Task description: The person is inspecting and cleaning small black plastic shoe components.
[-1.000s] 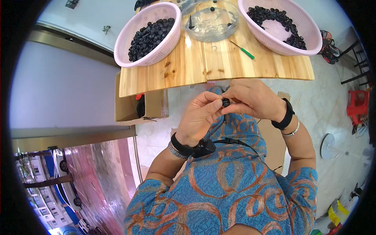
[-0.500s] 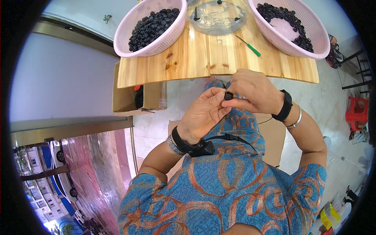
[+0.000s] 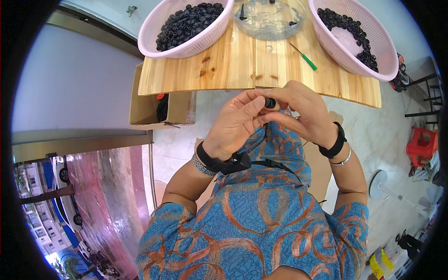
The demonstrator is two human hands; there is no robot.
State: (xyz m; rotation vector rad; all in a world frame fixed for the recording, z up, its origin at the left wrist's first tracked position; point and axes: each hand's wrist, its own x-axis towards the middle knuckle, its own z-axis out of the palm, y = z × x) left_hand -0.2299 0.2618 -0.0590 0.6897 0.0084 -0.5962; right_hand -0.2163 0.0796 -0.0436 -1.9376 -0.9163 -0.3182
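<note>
A small black cylindrical plastic part (image 3: 269,103) is held up between my hands, just off the table's near edge and above my lap. My left hand (image 3: 235,120) pinches it from the left, thumb against its side. From the right, my right hand (image 3: 301,108) curls about it with bent fingers; its fingertips are partly hidden behind the part. Past my hands, a thin screwdriver (image 3: 309,62) with a green handle lies on the wooden table (image 3: 224,74).
Two pink baskets stand on the table: the left basket (image 3: 200,49) is heaped with black caps (image 3: 186,28), the right one (image 3: 343,53) holds black ring-like parts (image 3: 366,56). Between them sits a transparent round tray (image 3: 268,32). A cardboard box (image 3: 182,109) is below left, a red stool (image 3: 421,147) far right.
Both hands have risen slightly and tilted with the black part, showing more of its side. My right thumb has shifted lower, away from the part. The whole view has turned a little.
</note>
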